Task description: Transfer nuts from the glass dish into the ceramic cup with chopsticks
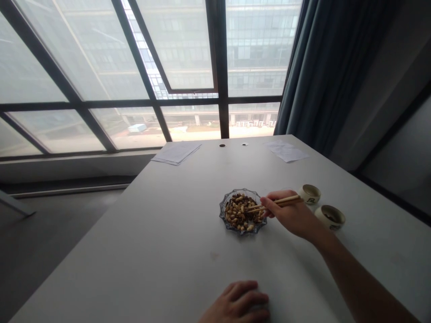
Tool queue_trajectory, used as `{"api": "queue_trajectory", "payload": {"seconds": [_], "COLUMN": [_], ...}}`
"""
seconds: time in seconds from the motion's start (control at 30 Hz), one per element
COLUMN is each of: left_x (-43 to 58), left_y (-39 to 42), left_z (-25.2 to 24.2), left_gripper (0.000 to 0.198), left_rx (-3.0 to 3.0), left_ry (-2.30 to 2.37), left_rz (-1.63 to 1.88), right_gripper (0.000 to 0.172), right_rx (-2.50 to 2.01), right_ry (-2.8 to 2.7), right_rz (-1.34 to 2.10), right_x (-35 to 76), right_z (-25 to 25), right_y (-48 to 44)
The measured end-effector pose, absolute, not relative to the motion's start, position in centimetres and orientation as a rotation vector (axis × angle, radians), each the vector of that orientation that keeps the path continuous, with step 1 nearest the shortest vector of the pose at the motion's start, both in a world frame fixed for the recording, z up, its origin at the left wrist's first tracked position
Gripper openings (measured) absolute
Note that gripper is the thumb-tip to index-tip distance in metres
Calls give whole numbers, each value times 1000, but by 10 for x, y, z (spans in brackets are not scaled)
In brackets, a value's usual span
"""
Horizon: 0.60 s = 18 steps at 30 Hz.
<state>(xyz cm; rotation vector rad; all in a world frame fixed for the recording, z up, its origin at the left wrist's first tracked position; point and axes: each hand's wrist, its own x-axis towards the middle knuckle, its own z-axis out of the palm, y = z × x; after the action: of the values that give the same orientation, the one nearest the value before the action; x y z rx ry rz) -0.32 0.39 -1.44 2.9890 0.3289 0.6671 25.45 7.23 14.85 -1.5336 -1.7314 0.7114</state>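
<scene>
My right hand [289, 213] is closed around a pair of wooden chopsticks [283, 202]. Their tips reach down among the mixed nuts or seeds [240, 213], brown and pale, piled in a clear glass dish [222, 220] with a scalloped rim. Whether the tips pinch a piece is too small to tell. Near the front of the table rests my left hand [239, 303], fingers loosely bent and slightly apart, with nothing seen in it. Beyond my right wrist stand two small cream cups, a farther cup [306, 197] and a nearer cup [326, 224] with dark bits inside.
The white table [161, 233] runs toward large windows. Paper sheets [177, 153] lie at its far left and more paper [286, 150] at the far right. Two round holes sit near the far edge. A dark blue curtain [323, 76] hangs at the right.
</scene>
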Motion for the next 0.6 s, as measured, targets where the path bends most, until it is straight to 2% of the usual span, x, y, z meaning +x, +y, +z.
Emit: {"api": "queue_trajectory", "payload": {"seconds": [0.27, 0.5, 0.6], "left_x": [-3, -3, -3], "left_y": [4, 3, 4], "left_z": [-13, -9, -9], "left_gripper": [24, 24, 25], "left_rx": [2938, 2927, 2921], "left_ry": [340, 334, 328], "left_rz": [648, 642, 643], "right_gripper": [36, 36, 35], "right_rx": [-1486, -1616, -1617], "right_ry": [-1711, -1761, -1815], "right_rz": [963, 692, 766], "right_x": [247, 263, 259], "right_z": [143, 156, 152], "right_y": [75, 70, 72]}}
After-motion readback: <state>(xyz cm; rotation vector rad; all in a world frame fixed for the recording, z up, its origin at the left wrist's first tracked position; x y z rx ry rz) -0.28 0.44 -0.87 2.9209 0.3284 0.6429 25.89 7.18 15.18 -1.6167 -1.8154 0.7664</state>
